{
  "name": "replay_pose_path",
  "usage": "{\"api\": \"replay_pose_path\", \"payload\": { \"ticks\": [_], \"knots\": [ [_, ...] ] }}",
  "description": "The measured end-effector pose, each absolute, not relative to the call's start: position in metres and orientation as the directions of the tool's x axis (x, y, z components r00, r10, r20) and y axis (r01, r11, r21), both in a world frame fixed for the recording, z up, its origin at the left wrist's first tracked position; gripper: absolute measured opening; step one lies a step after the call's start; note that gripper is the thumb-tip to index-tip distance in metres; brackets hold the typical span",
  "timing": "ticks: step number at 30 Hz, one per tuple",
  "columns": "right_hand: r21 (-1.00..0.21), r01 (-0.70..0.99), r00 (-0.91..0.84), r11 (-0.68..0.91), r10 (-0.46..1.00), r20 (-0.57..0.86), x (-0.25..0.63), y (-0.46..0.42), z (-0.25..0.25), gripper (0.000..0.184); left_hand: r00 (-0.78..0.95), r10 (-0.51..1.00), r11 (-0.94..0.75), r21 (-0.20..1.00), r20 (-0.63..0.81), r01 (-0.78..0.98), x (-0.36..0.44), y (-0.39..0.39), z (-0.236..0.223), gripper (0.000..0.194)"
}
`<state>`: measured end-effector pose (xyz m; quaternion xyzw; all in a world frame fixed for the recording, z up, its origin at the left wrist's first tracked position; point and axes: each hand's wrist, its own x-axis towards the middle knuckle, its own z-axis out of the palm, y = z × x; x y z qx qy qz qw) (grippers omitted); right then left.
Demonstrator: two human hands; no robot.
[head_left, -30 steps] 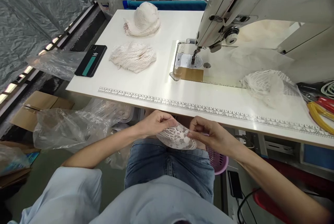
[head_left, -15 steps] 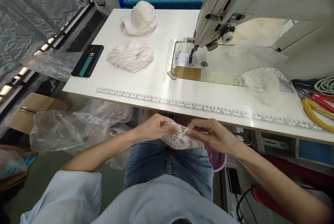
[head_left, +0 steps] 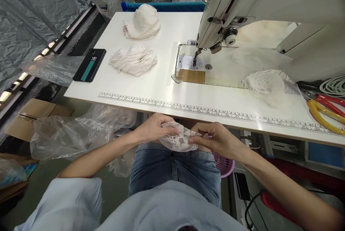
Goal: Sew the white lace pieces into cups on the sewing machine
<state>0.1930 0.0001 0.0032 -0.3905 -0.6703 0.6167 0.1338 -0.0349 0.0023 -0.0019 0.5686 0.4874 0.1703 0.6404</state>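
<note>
Pinching opposite sides in their grip, left hand (head_left: 154,128) and right hand (head_left: 217,138) hold curved, white, openwork floral lace (head_left: 181,140).

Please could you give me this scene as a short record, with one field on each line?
Left grip: pinches one side of the lace piece
Right grip: pinches its other side
Piece position: above the lap, beside the near edge of the white table
Table, right side: sewing machine
Table, left side: folded lace bundle, rounded white piece behind it, black phone with green stripe
Below table: purple basket, partly hidden
</note>
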Motion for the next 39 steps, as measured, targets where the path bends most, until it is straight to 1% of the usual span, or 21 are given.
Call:
{"api": "replay_pose_path", "payload": {
  "ticks": [5,7,9,11,13,14,15,16,18,19,20,22,25,28,30,32,34,35,38,39],
  "knots": [
    [-0.928,0.355,-0.636,-0.117,0.697,-0.331,0.19,0.002,0.008,0.026,0.417,0.78,0.37,0.882,-0.466,0.292,-0.037,0.0,0.006,0.026],
    [-0.933,0.343,-0.631,-0.109,0.71,-0.315,0.186,0.003,0.013,0.026,0.388,0.801,0.35,0.882,-0.457,0.315,-0.041,0.003,0.018,0.027],
    [-0.945,0.307,-0.635,-0.109,0.716,-0.289,0.181,0.008,0.021,0.028,0.386,0.824,0.267,0.885,-0.415,0.38,-0.045,0.016,0.037,0.027],
    [-0.957,0.274,-0.646,-0.1,0.718,-0.26,0.175,0.02,0.027,0.028,0.429,0.834,0.126,0.877,-0.347,0.464,-0.049,0.042,0.056,0.026],
    [-0.961,0.273,-0.655,-0.043,0.724,-0.218,0.172,0.04,0.03,0.028,0.512,0.813,-0.058,0.836,-0.277,0.546,-0.049,0.082,0.07,0.025],
    [-0.95,0.311,-0.645,0.025,0.739,-0.192,0.174,0.053,0.03,0.028,0.56,0.79,-0.156,0.802,-0.249,0.576,-0.047,0.106,0.074,0.023],
    [-0.918,0.38,-0.619,0.116,0.769,-0.16,0.177,0.068,0.029,0.027,0.601,0.763,-0.229,0.77,-0.238,0.596,-0.044,0.13,0.075,0.022],
    [-0.852,0.477,-0.573,0.213,0.811,-0.118,0.182,0.082,0.027,0.027,0.635,0.726,-0.268,0.742,-0.264,0.614,-0.039,0.155,0.073,0.02],
    [-0.637,0.679,-0.459,0.366,0.888,0.021,0.196,0.108,0.023,0.023,0.64,0.699,-0.298,0.684,-0.319,0.666,-0.028,0.198,0.065,0.017],
    [-0.538,0.731,-0.435,0.42,0.894,0.108,0.204,0.118,0.02,0.022,0.638,0.698,-0.302,0.674,-0.326,0.674,-0.023,0.215,0.06,0.016],
    [-0.467,0.746,-0.443,0.474,0.878,0.184,0.211,0.125,0.017,0.021,0.64,0.692,-0.303,0.67,-0.334,0.678,-0.018,0.228,0.055,0.016],
    [-0.381,0.697,-0.534,0.608,0.794,0.291,0.219,0.134,0.013,0.024,0.656,0.675,-0.314,0.673,-0.338,0.67,-0.009,0.243,0.048,0.016],
    [-0.228,0.596,-0.674,0.77,0.634,0.378,0.219,0.139,0.007,0.032,0.68,0.634,-0.33,0.667,-0.367,0.668,-0.002,0.251,0.046,0.016],
    [-0.073,0.545,-0.739,0.835,0.519,0.43,0.213,0.141,0.001,0.036,0.69,0.586,-0.325,0.657,-0.425,0.681,0.0,0.261,0.047,0.017],
    [-0.02,0.544,-0.742,0.839,0.492,0.455,0.21,0.143,-0.002,0.036,0.68,0.598,-0.354,0.622,-0.425,0.699,0.0,0.271,0.048,0.018],
    [0.0,0.558,-0.73,0.83,0.491,0.475,0.209,0.144,-0.003,0.036,0.638,0.684,-0.401,0.548,-0.354,0.734,-0.001,0.28,0.048,0.015],
    [-0.004,0.564,-0.72,0.826,0.494,0.488,0.207,0.145,-0.003,0.035,0.575,0.788,-0.431,0.471,-0.219,0.77,0.0,0.279,0.05,0.012],
    [-0.013,0.564,-0.716,0.826,0.497,0.491,0.207,0.146,-0.002,0.034,0.542,0.826,-0.431,0.448,-0.154,0.783,0.001,0.274,0.05,0.014],
    [-0.04,0.569,-0.707,0.821,0.514,0.486,0.204,0.146,0.0,0.034,0.459,0.888,-0.437,0.375,0.032,0.818,0.008,0.236,0.047,0.036],
    [-0.043,0.571,-0.704,0.82,0.517,0.487,0.204,0.146,0.0,0.034,0.447,0.885,-0.464,0.298,0.128,0.834,0.01,0.22,0.043,0.04]
  ]
}}
